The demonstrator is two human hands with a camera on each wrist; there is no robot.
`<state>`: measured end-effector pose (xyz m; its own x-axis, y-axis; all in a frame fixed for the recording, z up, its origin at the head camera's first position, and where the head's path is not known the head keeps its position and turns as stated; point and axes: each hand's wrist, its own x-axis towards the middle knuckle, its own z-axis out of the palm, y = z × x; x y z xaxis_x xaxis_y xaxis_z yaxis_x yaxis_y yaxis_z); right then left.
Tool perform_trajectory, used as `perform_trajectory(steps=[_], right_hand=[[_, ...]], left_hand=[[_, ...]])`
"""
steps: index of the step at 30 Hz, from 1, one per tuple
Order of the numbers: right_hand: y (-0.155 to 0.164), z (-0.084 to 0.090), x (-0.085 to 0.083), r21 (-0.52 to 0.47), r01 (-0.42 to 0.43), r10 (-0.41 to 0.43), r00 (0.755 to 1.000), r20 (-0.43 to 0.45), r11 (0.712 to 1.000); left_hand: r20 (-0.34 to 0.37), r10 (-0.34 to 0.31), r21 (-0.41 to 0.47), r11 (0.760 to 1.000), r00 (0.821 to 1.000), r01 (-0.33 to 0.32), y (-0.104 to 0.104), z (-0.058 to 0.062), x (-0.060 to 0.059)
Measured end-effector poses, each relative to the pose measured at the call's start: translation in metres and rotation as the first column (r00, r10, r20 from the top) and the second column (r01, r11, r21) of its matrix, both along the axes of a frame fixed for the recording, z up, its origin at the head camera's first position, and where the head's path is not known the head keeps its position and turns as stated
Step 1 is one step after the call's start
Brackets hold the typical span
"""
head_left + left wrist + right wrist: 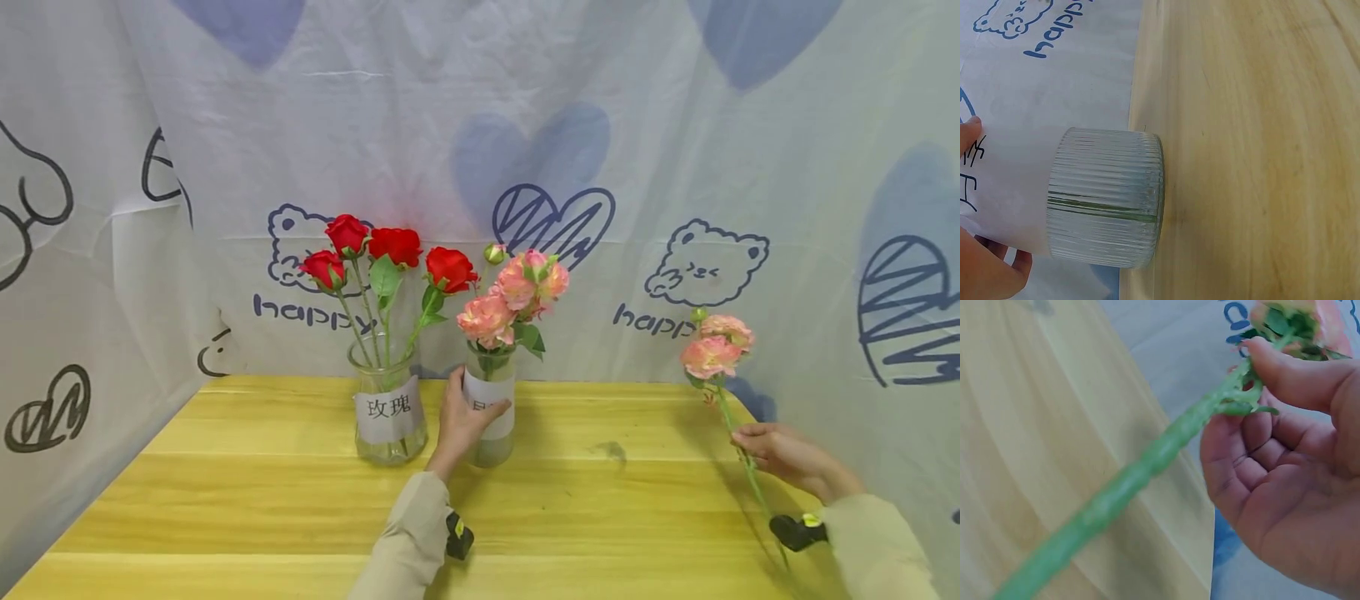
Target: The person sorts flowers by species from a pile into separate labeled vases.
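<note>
My left hand (461, 425) grips a ribbed glass vase (1107, 200) around its white paper label (501, 393), thumb across the front. The vase stands upright on the table and holds pink flowers (516, 296) with a green bud. Off to the right, my right hand (791, 457) pinches the green stem (1141, 472) of another pink flower (711, 357) between thumb and fingers. That flower's head points up, with its stem slanting down to the right. Left of the gripped vase is a wider glass vase (390, 454) with several red roses (395, 247).
The yellow wooden table (247, 500) ends at the back against a pale curtain (375, 125) printed with hearts and bears. On the rose vase, a white label (388, 410) bears black characters. Black devices (459, 537) are strapped to both wrists.
</note>
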<state>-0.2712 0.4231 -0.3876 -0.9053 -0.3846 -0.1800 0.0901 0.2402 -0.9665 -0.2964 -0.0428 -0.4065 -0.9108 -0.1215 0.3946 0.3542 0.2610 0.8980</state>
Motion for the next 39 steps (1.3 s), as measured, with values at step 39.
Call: perform_trajectory(steps=[39], right_hand=[[-0.097,0.047,-0.008,-0.647,0.413,-0.44,0.888,0.13,0.641]], left_hand=[[0.02,-0.008,0.004,1.0,1.0,0.008,0.0,0.002,0.003]])
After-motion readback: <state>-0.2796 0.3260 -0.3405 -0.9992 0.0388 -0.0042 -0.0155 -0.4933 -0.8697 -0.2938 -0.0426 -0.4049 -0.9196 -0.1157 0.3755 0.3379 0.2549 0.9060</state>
